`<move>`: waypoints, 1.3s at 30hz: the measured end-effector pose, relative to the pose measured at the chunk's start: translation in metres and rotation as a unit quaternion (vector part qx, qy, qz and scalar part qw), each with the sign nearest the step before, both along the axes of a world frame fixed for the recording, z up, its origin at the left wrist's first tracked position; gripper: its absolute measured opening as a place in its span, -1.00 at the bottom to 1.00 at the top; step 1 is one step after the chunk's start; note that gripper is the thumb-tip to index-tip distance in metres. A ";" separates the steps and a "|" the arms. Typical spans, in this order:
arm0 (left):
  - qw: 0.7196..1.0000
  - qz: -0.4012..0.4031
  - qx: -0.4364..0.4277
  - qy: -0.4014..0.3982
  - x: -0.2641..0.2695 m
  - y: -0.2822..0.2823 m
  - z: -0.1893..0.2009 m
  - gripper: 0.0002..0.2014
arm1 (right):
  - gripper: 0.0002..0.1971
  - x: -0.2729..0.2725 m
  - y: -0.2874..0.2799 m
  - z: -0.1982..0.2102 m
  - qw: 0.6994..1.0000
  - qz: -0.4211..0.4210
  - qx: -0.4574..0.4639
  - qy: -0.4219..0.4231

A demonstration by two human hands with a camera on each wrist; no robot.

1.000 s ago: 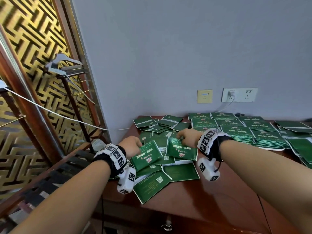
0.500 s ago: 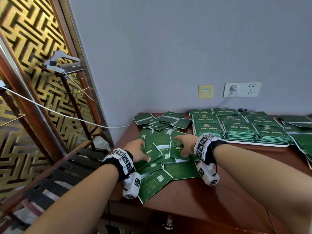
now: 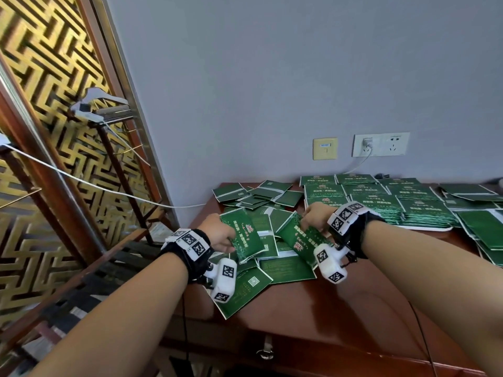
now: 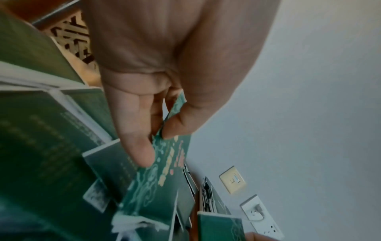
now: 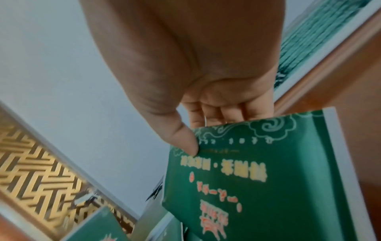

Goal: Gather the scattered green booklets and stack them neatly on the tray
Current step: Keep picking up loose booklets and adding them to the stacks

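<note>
Scattered green booklets (image 3: 255, 278) lie in a loose pile on the left end of the wooden table (image 3: 340, 317). My left hand (image 3: 220, 235) pinches one green booklet (image 3: 242, 235) by its edge, thumb against fingers (image 4: 142, 146), lifted off the pile. My right hand (image 3: 315, 216) grips a second green booklet (image 3: 302, 238) near its top corner, thumb on the printed cover (image 5: 247, 179). Behind my right wrist a white tray (image 3: 424, 228) carries neat rows of stacked booklets (image 3: 381, 197).
More loose booklets (image 3: 258, 194) lie at the table's back left corner, and others (image 3: 484, 227) spread to the right of the tray. Wall sockets (image 3: 381, 144) sit above the table. A wooden lattice screen (image 3: 54, 131) and a metal rack stand to the left.
Both hands went down onto the pile and have come up again, each now holding a booklet clear of the heap. The view has shifted slightly.
</note>
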State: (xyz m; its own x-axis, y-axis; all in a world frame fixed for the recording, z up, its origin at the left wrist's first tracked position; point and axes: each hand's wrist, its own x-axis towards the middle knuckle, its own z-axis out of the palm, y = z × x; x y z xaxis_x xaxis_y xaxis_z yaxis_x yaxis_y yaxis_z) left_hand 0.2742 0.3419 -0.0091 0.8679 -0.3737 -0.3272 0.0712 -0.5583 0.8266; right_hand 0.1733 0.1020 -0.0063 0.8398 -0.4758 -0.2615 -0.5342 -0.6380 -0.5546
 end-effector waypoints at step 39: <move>0.855 -0.295 0.302 -0.302 -0.054 -0.038 -0.036 -0.43 | -0.47 -0.064 -0.009 -0.037 0.950 0.252 -0.180 0.035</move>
